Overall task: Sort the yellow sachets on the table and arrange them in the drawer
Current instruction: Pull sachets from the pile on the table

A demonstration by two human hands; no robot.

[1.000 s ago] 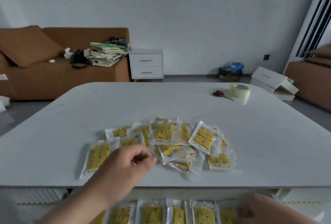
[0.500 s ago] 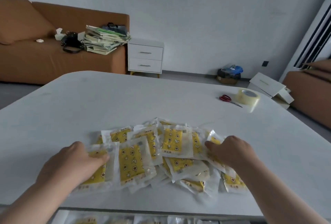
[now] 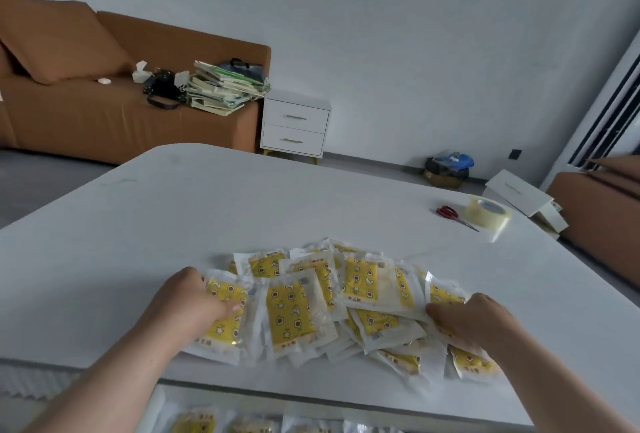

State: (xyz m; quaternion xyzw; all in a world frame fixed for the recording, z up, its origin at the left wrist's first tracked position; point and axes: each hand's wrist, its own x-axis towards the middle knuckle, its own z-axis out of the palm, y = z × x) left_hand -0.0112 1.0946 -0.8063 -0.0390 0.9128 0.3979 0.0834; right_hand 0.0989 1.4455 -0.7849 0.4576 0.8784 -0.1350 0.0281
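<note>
The yellow sachets (image 3: 356, 289) lie heaped at the counter (image 3: 242, 211) edge, right above the open drawer (image 3: 154, 406). The 2 hands bracket the heap, probably to gather it. The left hand (image 3: 188, 308) has its fingers (image 3: 227, 308) pinching the end sachet (image 3: 221, 328). Whether the right hand (image 3: 476, 323) grips anything, I cannot tell.

Print on yellow sachets (image 3: 294, 315) too blurred; no legible text anywhere.

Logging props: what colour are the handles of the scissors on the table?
Red handles on the scissors; seen in the head view.
</note>
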